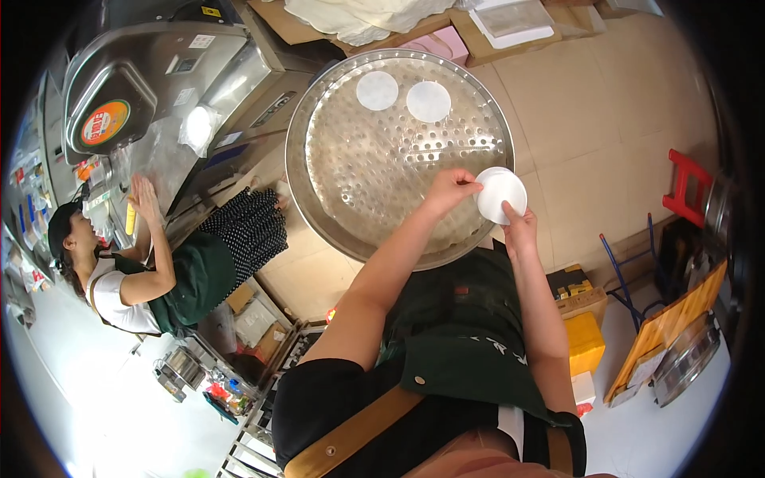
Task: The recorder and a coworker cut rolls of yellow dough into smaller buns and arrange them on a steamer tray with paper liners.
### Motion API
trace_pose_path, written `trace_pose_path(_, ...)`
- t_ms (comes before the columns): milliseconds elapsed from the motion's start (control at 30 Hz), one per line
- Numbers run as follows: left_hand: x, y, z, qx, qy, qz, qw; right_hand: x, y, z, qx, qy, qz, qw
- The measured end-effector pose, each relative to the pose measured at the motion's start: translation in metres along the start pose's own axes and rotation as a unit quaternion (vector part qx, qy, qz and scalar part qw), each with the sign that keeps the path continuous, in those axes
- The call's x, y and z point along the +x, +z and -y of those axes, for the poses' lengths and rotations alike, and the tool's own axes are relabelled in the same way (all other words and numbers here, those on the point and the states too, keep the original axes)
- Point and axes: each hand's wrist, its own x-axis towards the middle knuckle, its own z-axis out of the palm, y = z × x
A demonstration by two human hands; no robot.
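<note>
A wide round metal steamer tray [390, 175], its base full of small holes, lies in front of me. Two white paper discs [377, 91] rest flat and apart on its far part. Over the tray's near right rim, my right hand [521, 227] grips a round stack of white paper discs [500, 190], thumb on top. From the left, my left hand [453, 190] pinches at the stack's edge with thumb and forefinger. Whether its fingertips hold one disc or several is too small to tell.
At the left, a co-worker [191, 271] in a dark green apron works at a steel counter [215, 88], holding something yellow. Cardboard boxes [486, 48] stand beyond the tray. A red stool [685, 187] and a wooden board [668, 331] are at the right.
</note>
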Motion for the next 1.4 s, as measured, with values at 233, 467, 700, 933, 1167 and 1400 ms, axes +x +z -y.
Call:
trace_pose_path(233,0.033,-0.018,0.026,-0.017,-0.006,-0.17,0.985,0.0,0.003,-0.001,0.01,0.007,-0.001,1.0)
trace_pose_path(467,0.071,-0.032,0.025,-0.002,-0.005,-0.284,0.959,-0.01,-0.01,-0.002,0.015,0.017,-0.029,0.999)
trace_pose_path(700,0.089,-0.031,0.037,0.108,0.026,-0.34,0.934,-0.013,-0.025,-0.015,0.019,0.012,-0.032,0.999)
trace_pose_path(933,0.089,-0.033,0.042,0.11,0.046,-0.353,0.928,-0.016,-0.022,-0.012,0.017,0.012,-0.009,1.0)
trace_pose_path(1167,0.001,0.002,0.028,0.016,0.114,-0.231,0.966,-0.017,-0.017,-0.002,0.035,0.008,0.0,0.999)
trace_pose_path(1400,-0.04,0.006,0.015,-0.071,-0.042,-0.041,0.996,-0.012,-0.006,-0.007,-0.001,0.019,0.048,0.999)
